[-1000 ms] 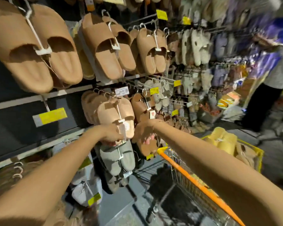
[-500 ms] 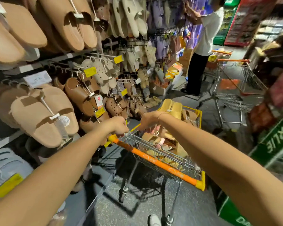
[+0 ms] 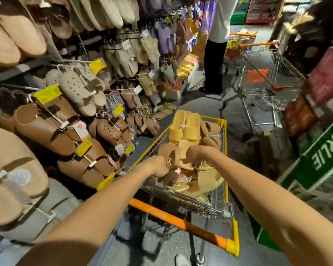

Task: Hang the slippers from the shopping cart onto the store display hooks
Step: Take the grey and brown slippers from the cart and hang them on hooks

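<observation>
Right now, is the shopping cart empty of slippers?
No: the shopping cart holds a pile of slippers, with a yellow pair at its far end and both hands in among tan ones.

the fingers of the left hand [image 3: 158, 167] and right hand [image 3: 197, 153] are buried among the tan slippers [image 3: 171, 156] in the shopping cart [image 3: 224, 150], so the exact grip cannot be told. the person in the white top [image 3: 222, 18] is cut off at the top edge, head and shoulders out of frame. the green sign [image 3: 319, 156] runs off the right edge, its lettering only partly readable. the price tags [image 3: 47, 93] on the display hooks are too blurred to read. the goods at far right [image 3: 327, 73] are smeared beyond telling.
</observation>
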Tool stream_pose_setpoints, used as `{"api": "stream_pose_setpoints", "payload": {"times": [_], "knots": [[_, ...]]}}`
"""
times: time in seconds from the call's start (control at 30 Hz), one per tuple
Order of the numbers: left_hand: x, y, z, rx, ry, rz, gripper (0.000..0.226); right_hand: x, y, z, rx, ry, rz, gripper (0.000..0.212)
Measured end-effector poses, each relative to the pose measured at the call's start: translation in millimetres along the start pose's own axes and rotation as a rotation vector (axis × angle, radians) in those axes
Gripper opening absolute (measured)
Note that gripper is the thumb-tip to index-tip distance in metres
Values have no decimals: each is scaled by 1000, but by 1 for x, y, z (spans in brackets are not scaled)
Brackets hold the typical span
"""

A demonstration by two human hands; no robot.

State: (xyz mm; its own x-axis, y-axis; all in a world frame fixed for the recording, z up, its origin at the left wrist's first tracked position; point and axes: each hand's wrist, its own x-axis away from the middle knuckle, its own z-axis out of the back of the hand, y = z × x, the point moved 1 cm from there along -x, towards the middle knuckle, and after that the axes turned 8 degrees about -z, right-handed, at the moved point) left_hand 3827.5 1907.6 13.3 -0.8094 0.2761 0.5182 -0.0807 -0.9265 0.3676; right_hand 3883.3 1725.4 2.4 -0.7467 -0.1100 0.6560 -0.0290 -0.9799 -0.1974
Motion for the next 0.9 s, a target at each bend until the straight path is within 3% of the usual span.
{"api": "stream_pose_setpoints", "payload": {"times": [0.17,0.37,0.5,0.57,0.7,0.9], "knots": [[-50,-8,-27,-51,-41,60,40,-38,9,-11,-93,-47,8,27],[-138,-51,-78,112,64,179,66,-79,23,-33,-219,-115,14,46],[-107,-6,-66,427,17,252,27,-90,32,-41,-354,-133,27,28],[-110,-2,-64,532,110,334,18,-94,35,-43,-426,-191,30,28],[-116,-7,-53,629,265,370,37,-105,41,-41,-431,-137,-53,33],[-105,-18,-7,526,538,388,54,-124,38,-29,-548,-65,-41,36]]}}
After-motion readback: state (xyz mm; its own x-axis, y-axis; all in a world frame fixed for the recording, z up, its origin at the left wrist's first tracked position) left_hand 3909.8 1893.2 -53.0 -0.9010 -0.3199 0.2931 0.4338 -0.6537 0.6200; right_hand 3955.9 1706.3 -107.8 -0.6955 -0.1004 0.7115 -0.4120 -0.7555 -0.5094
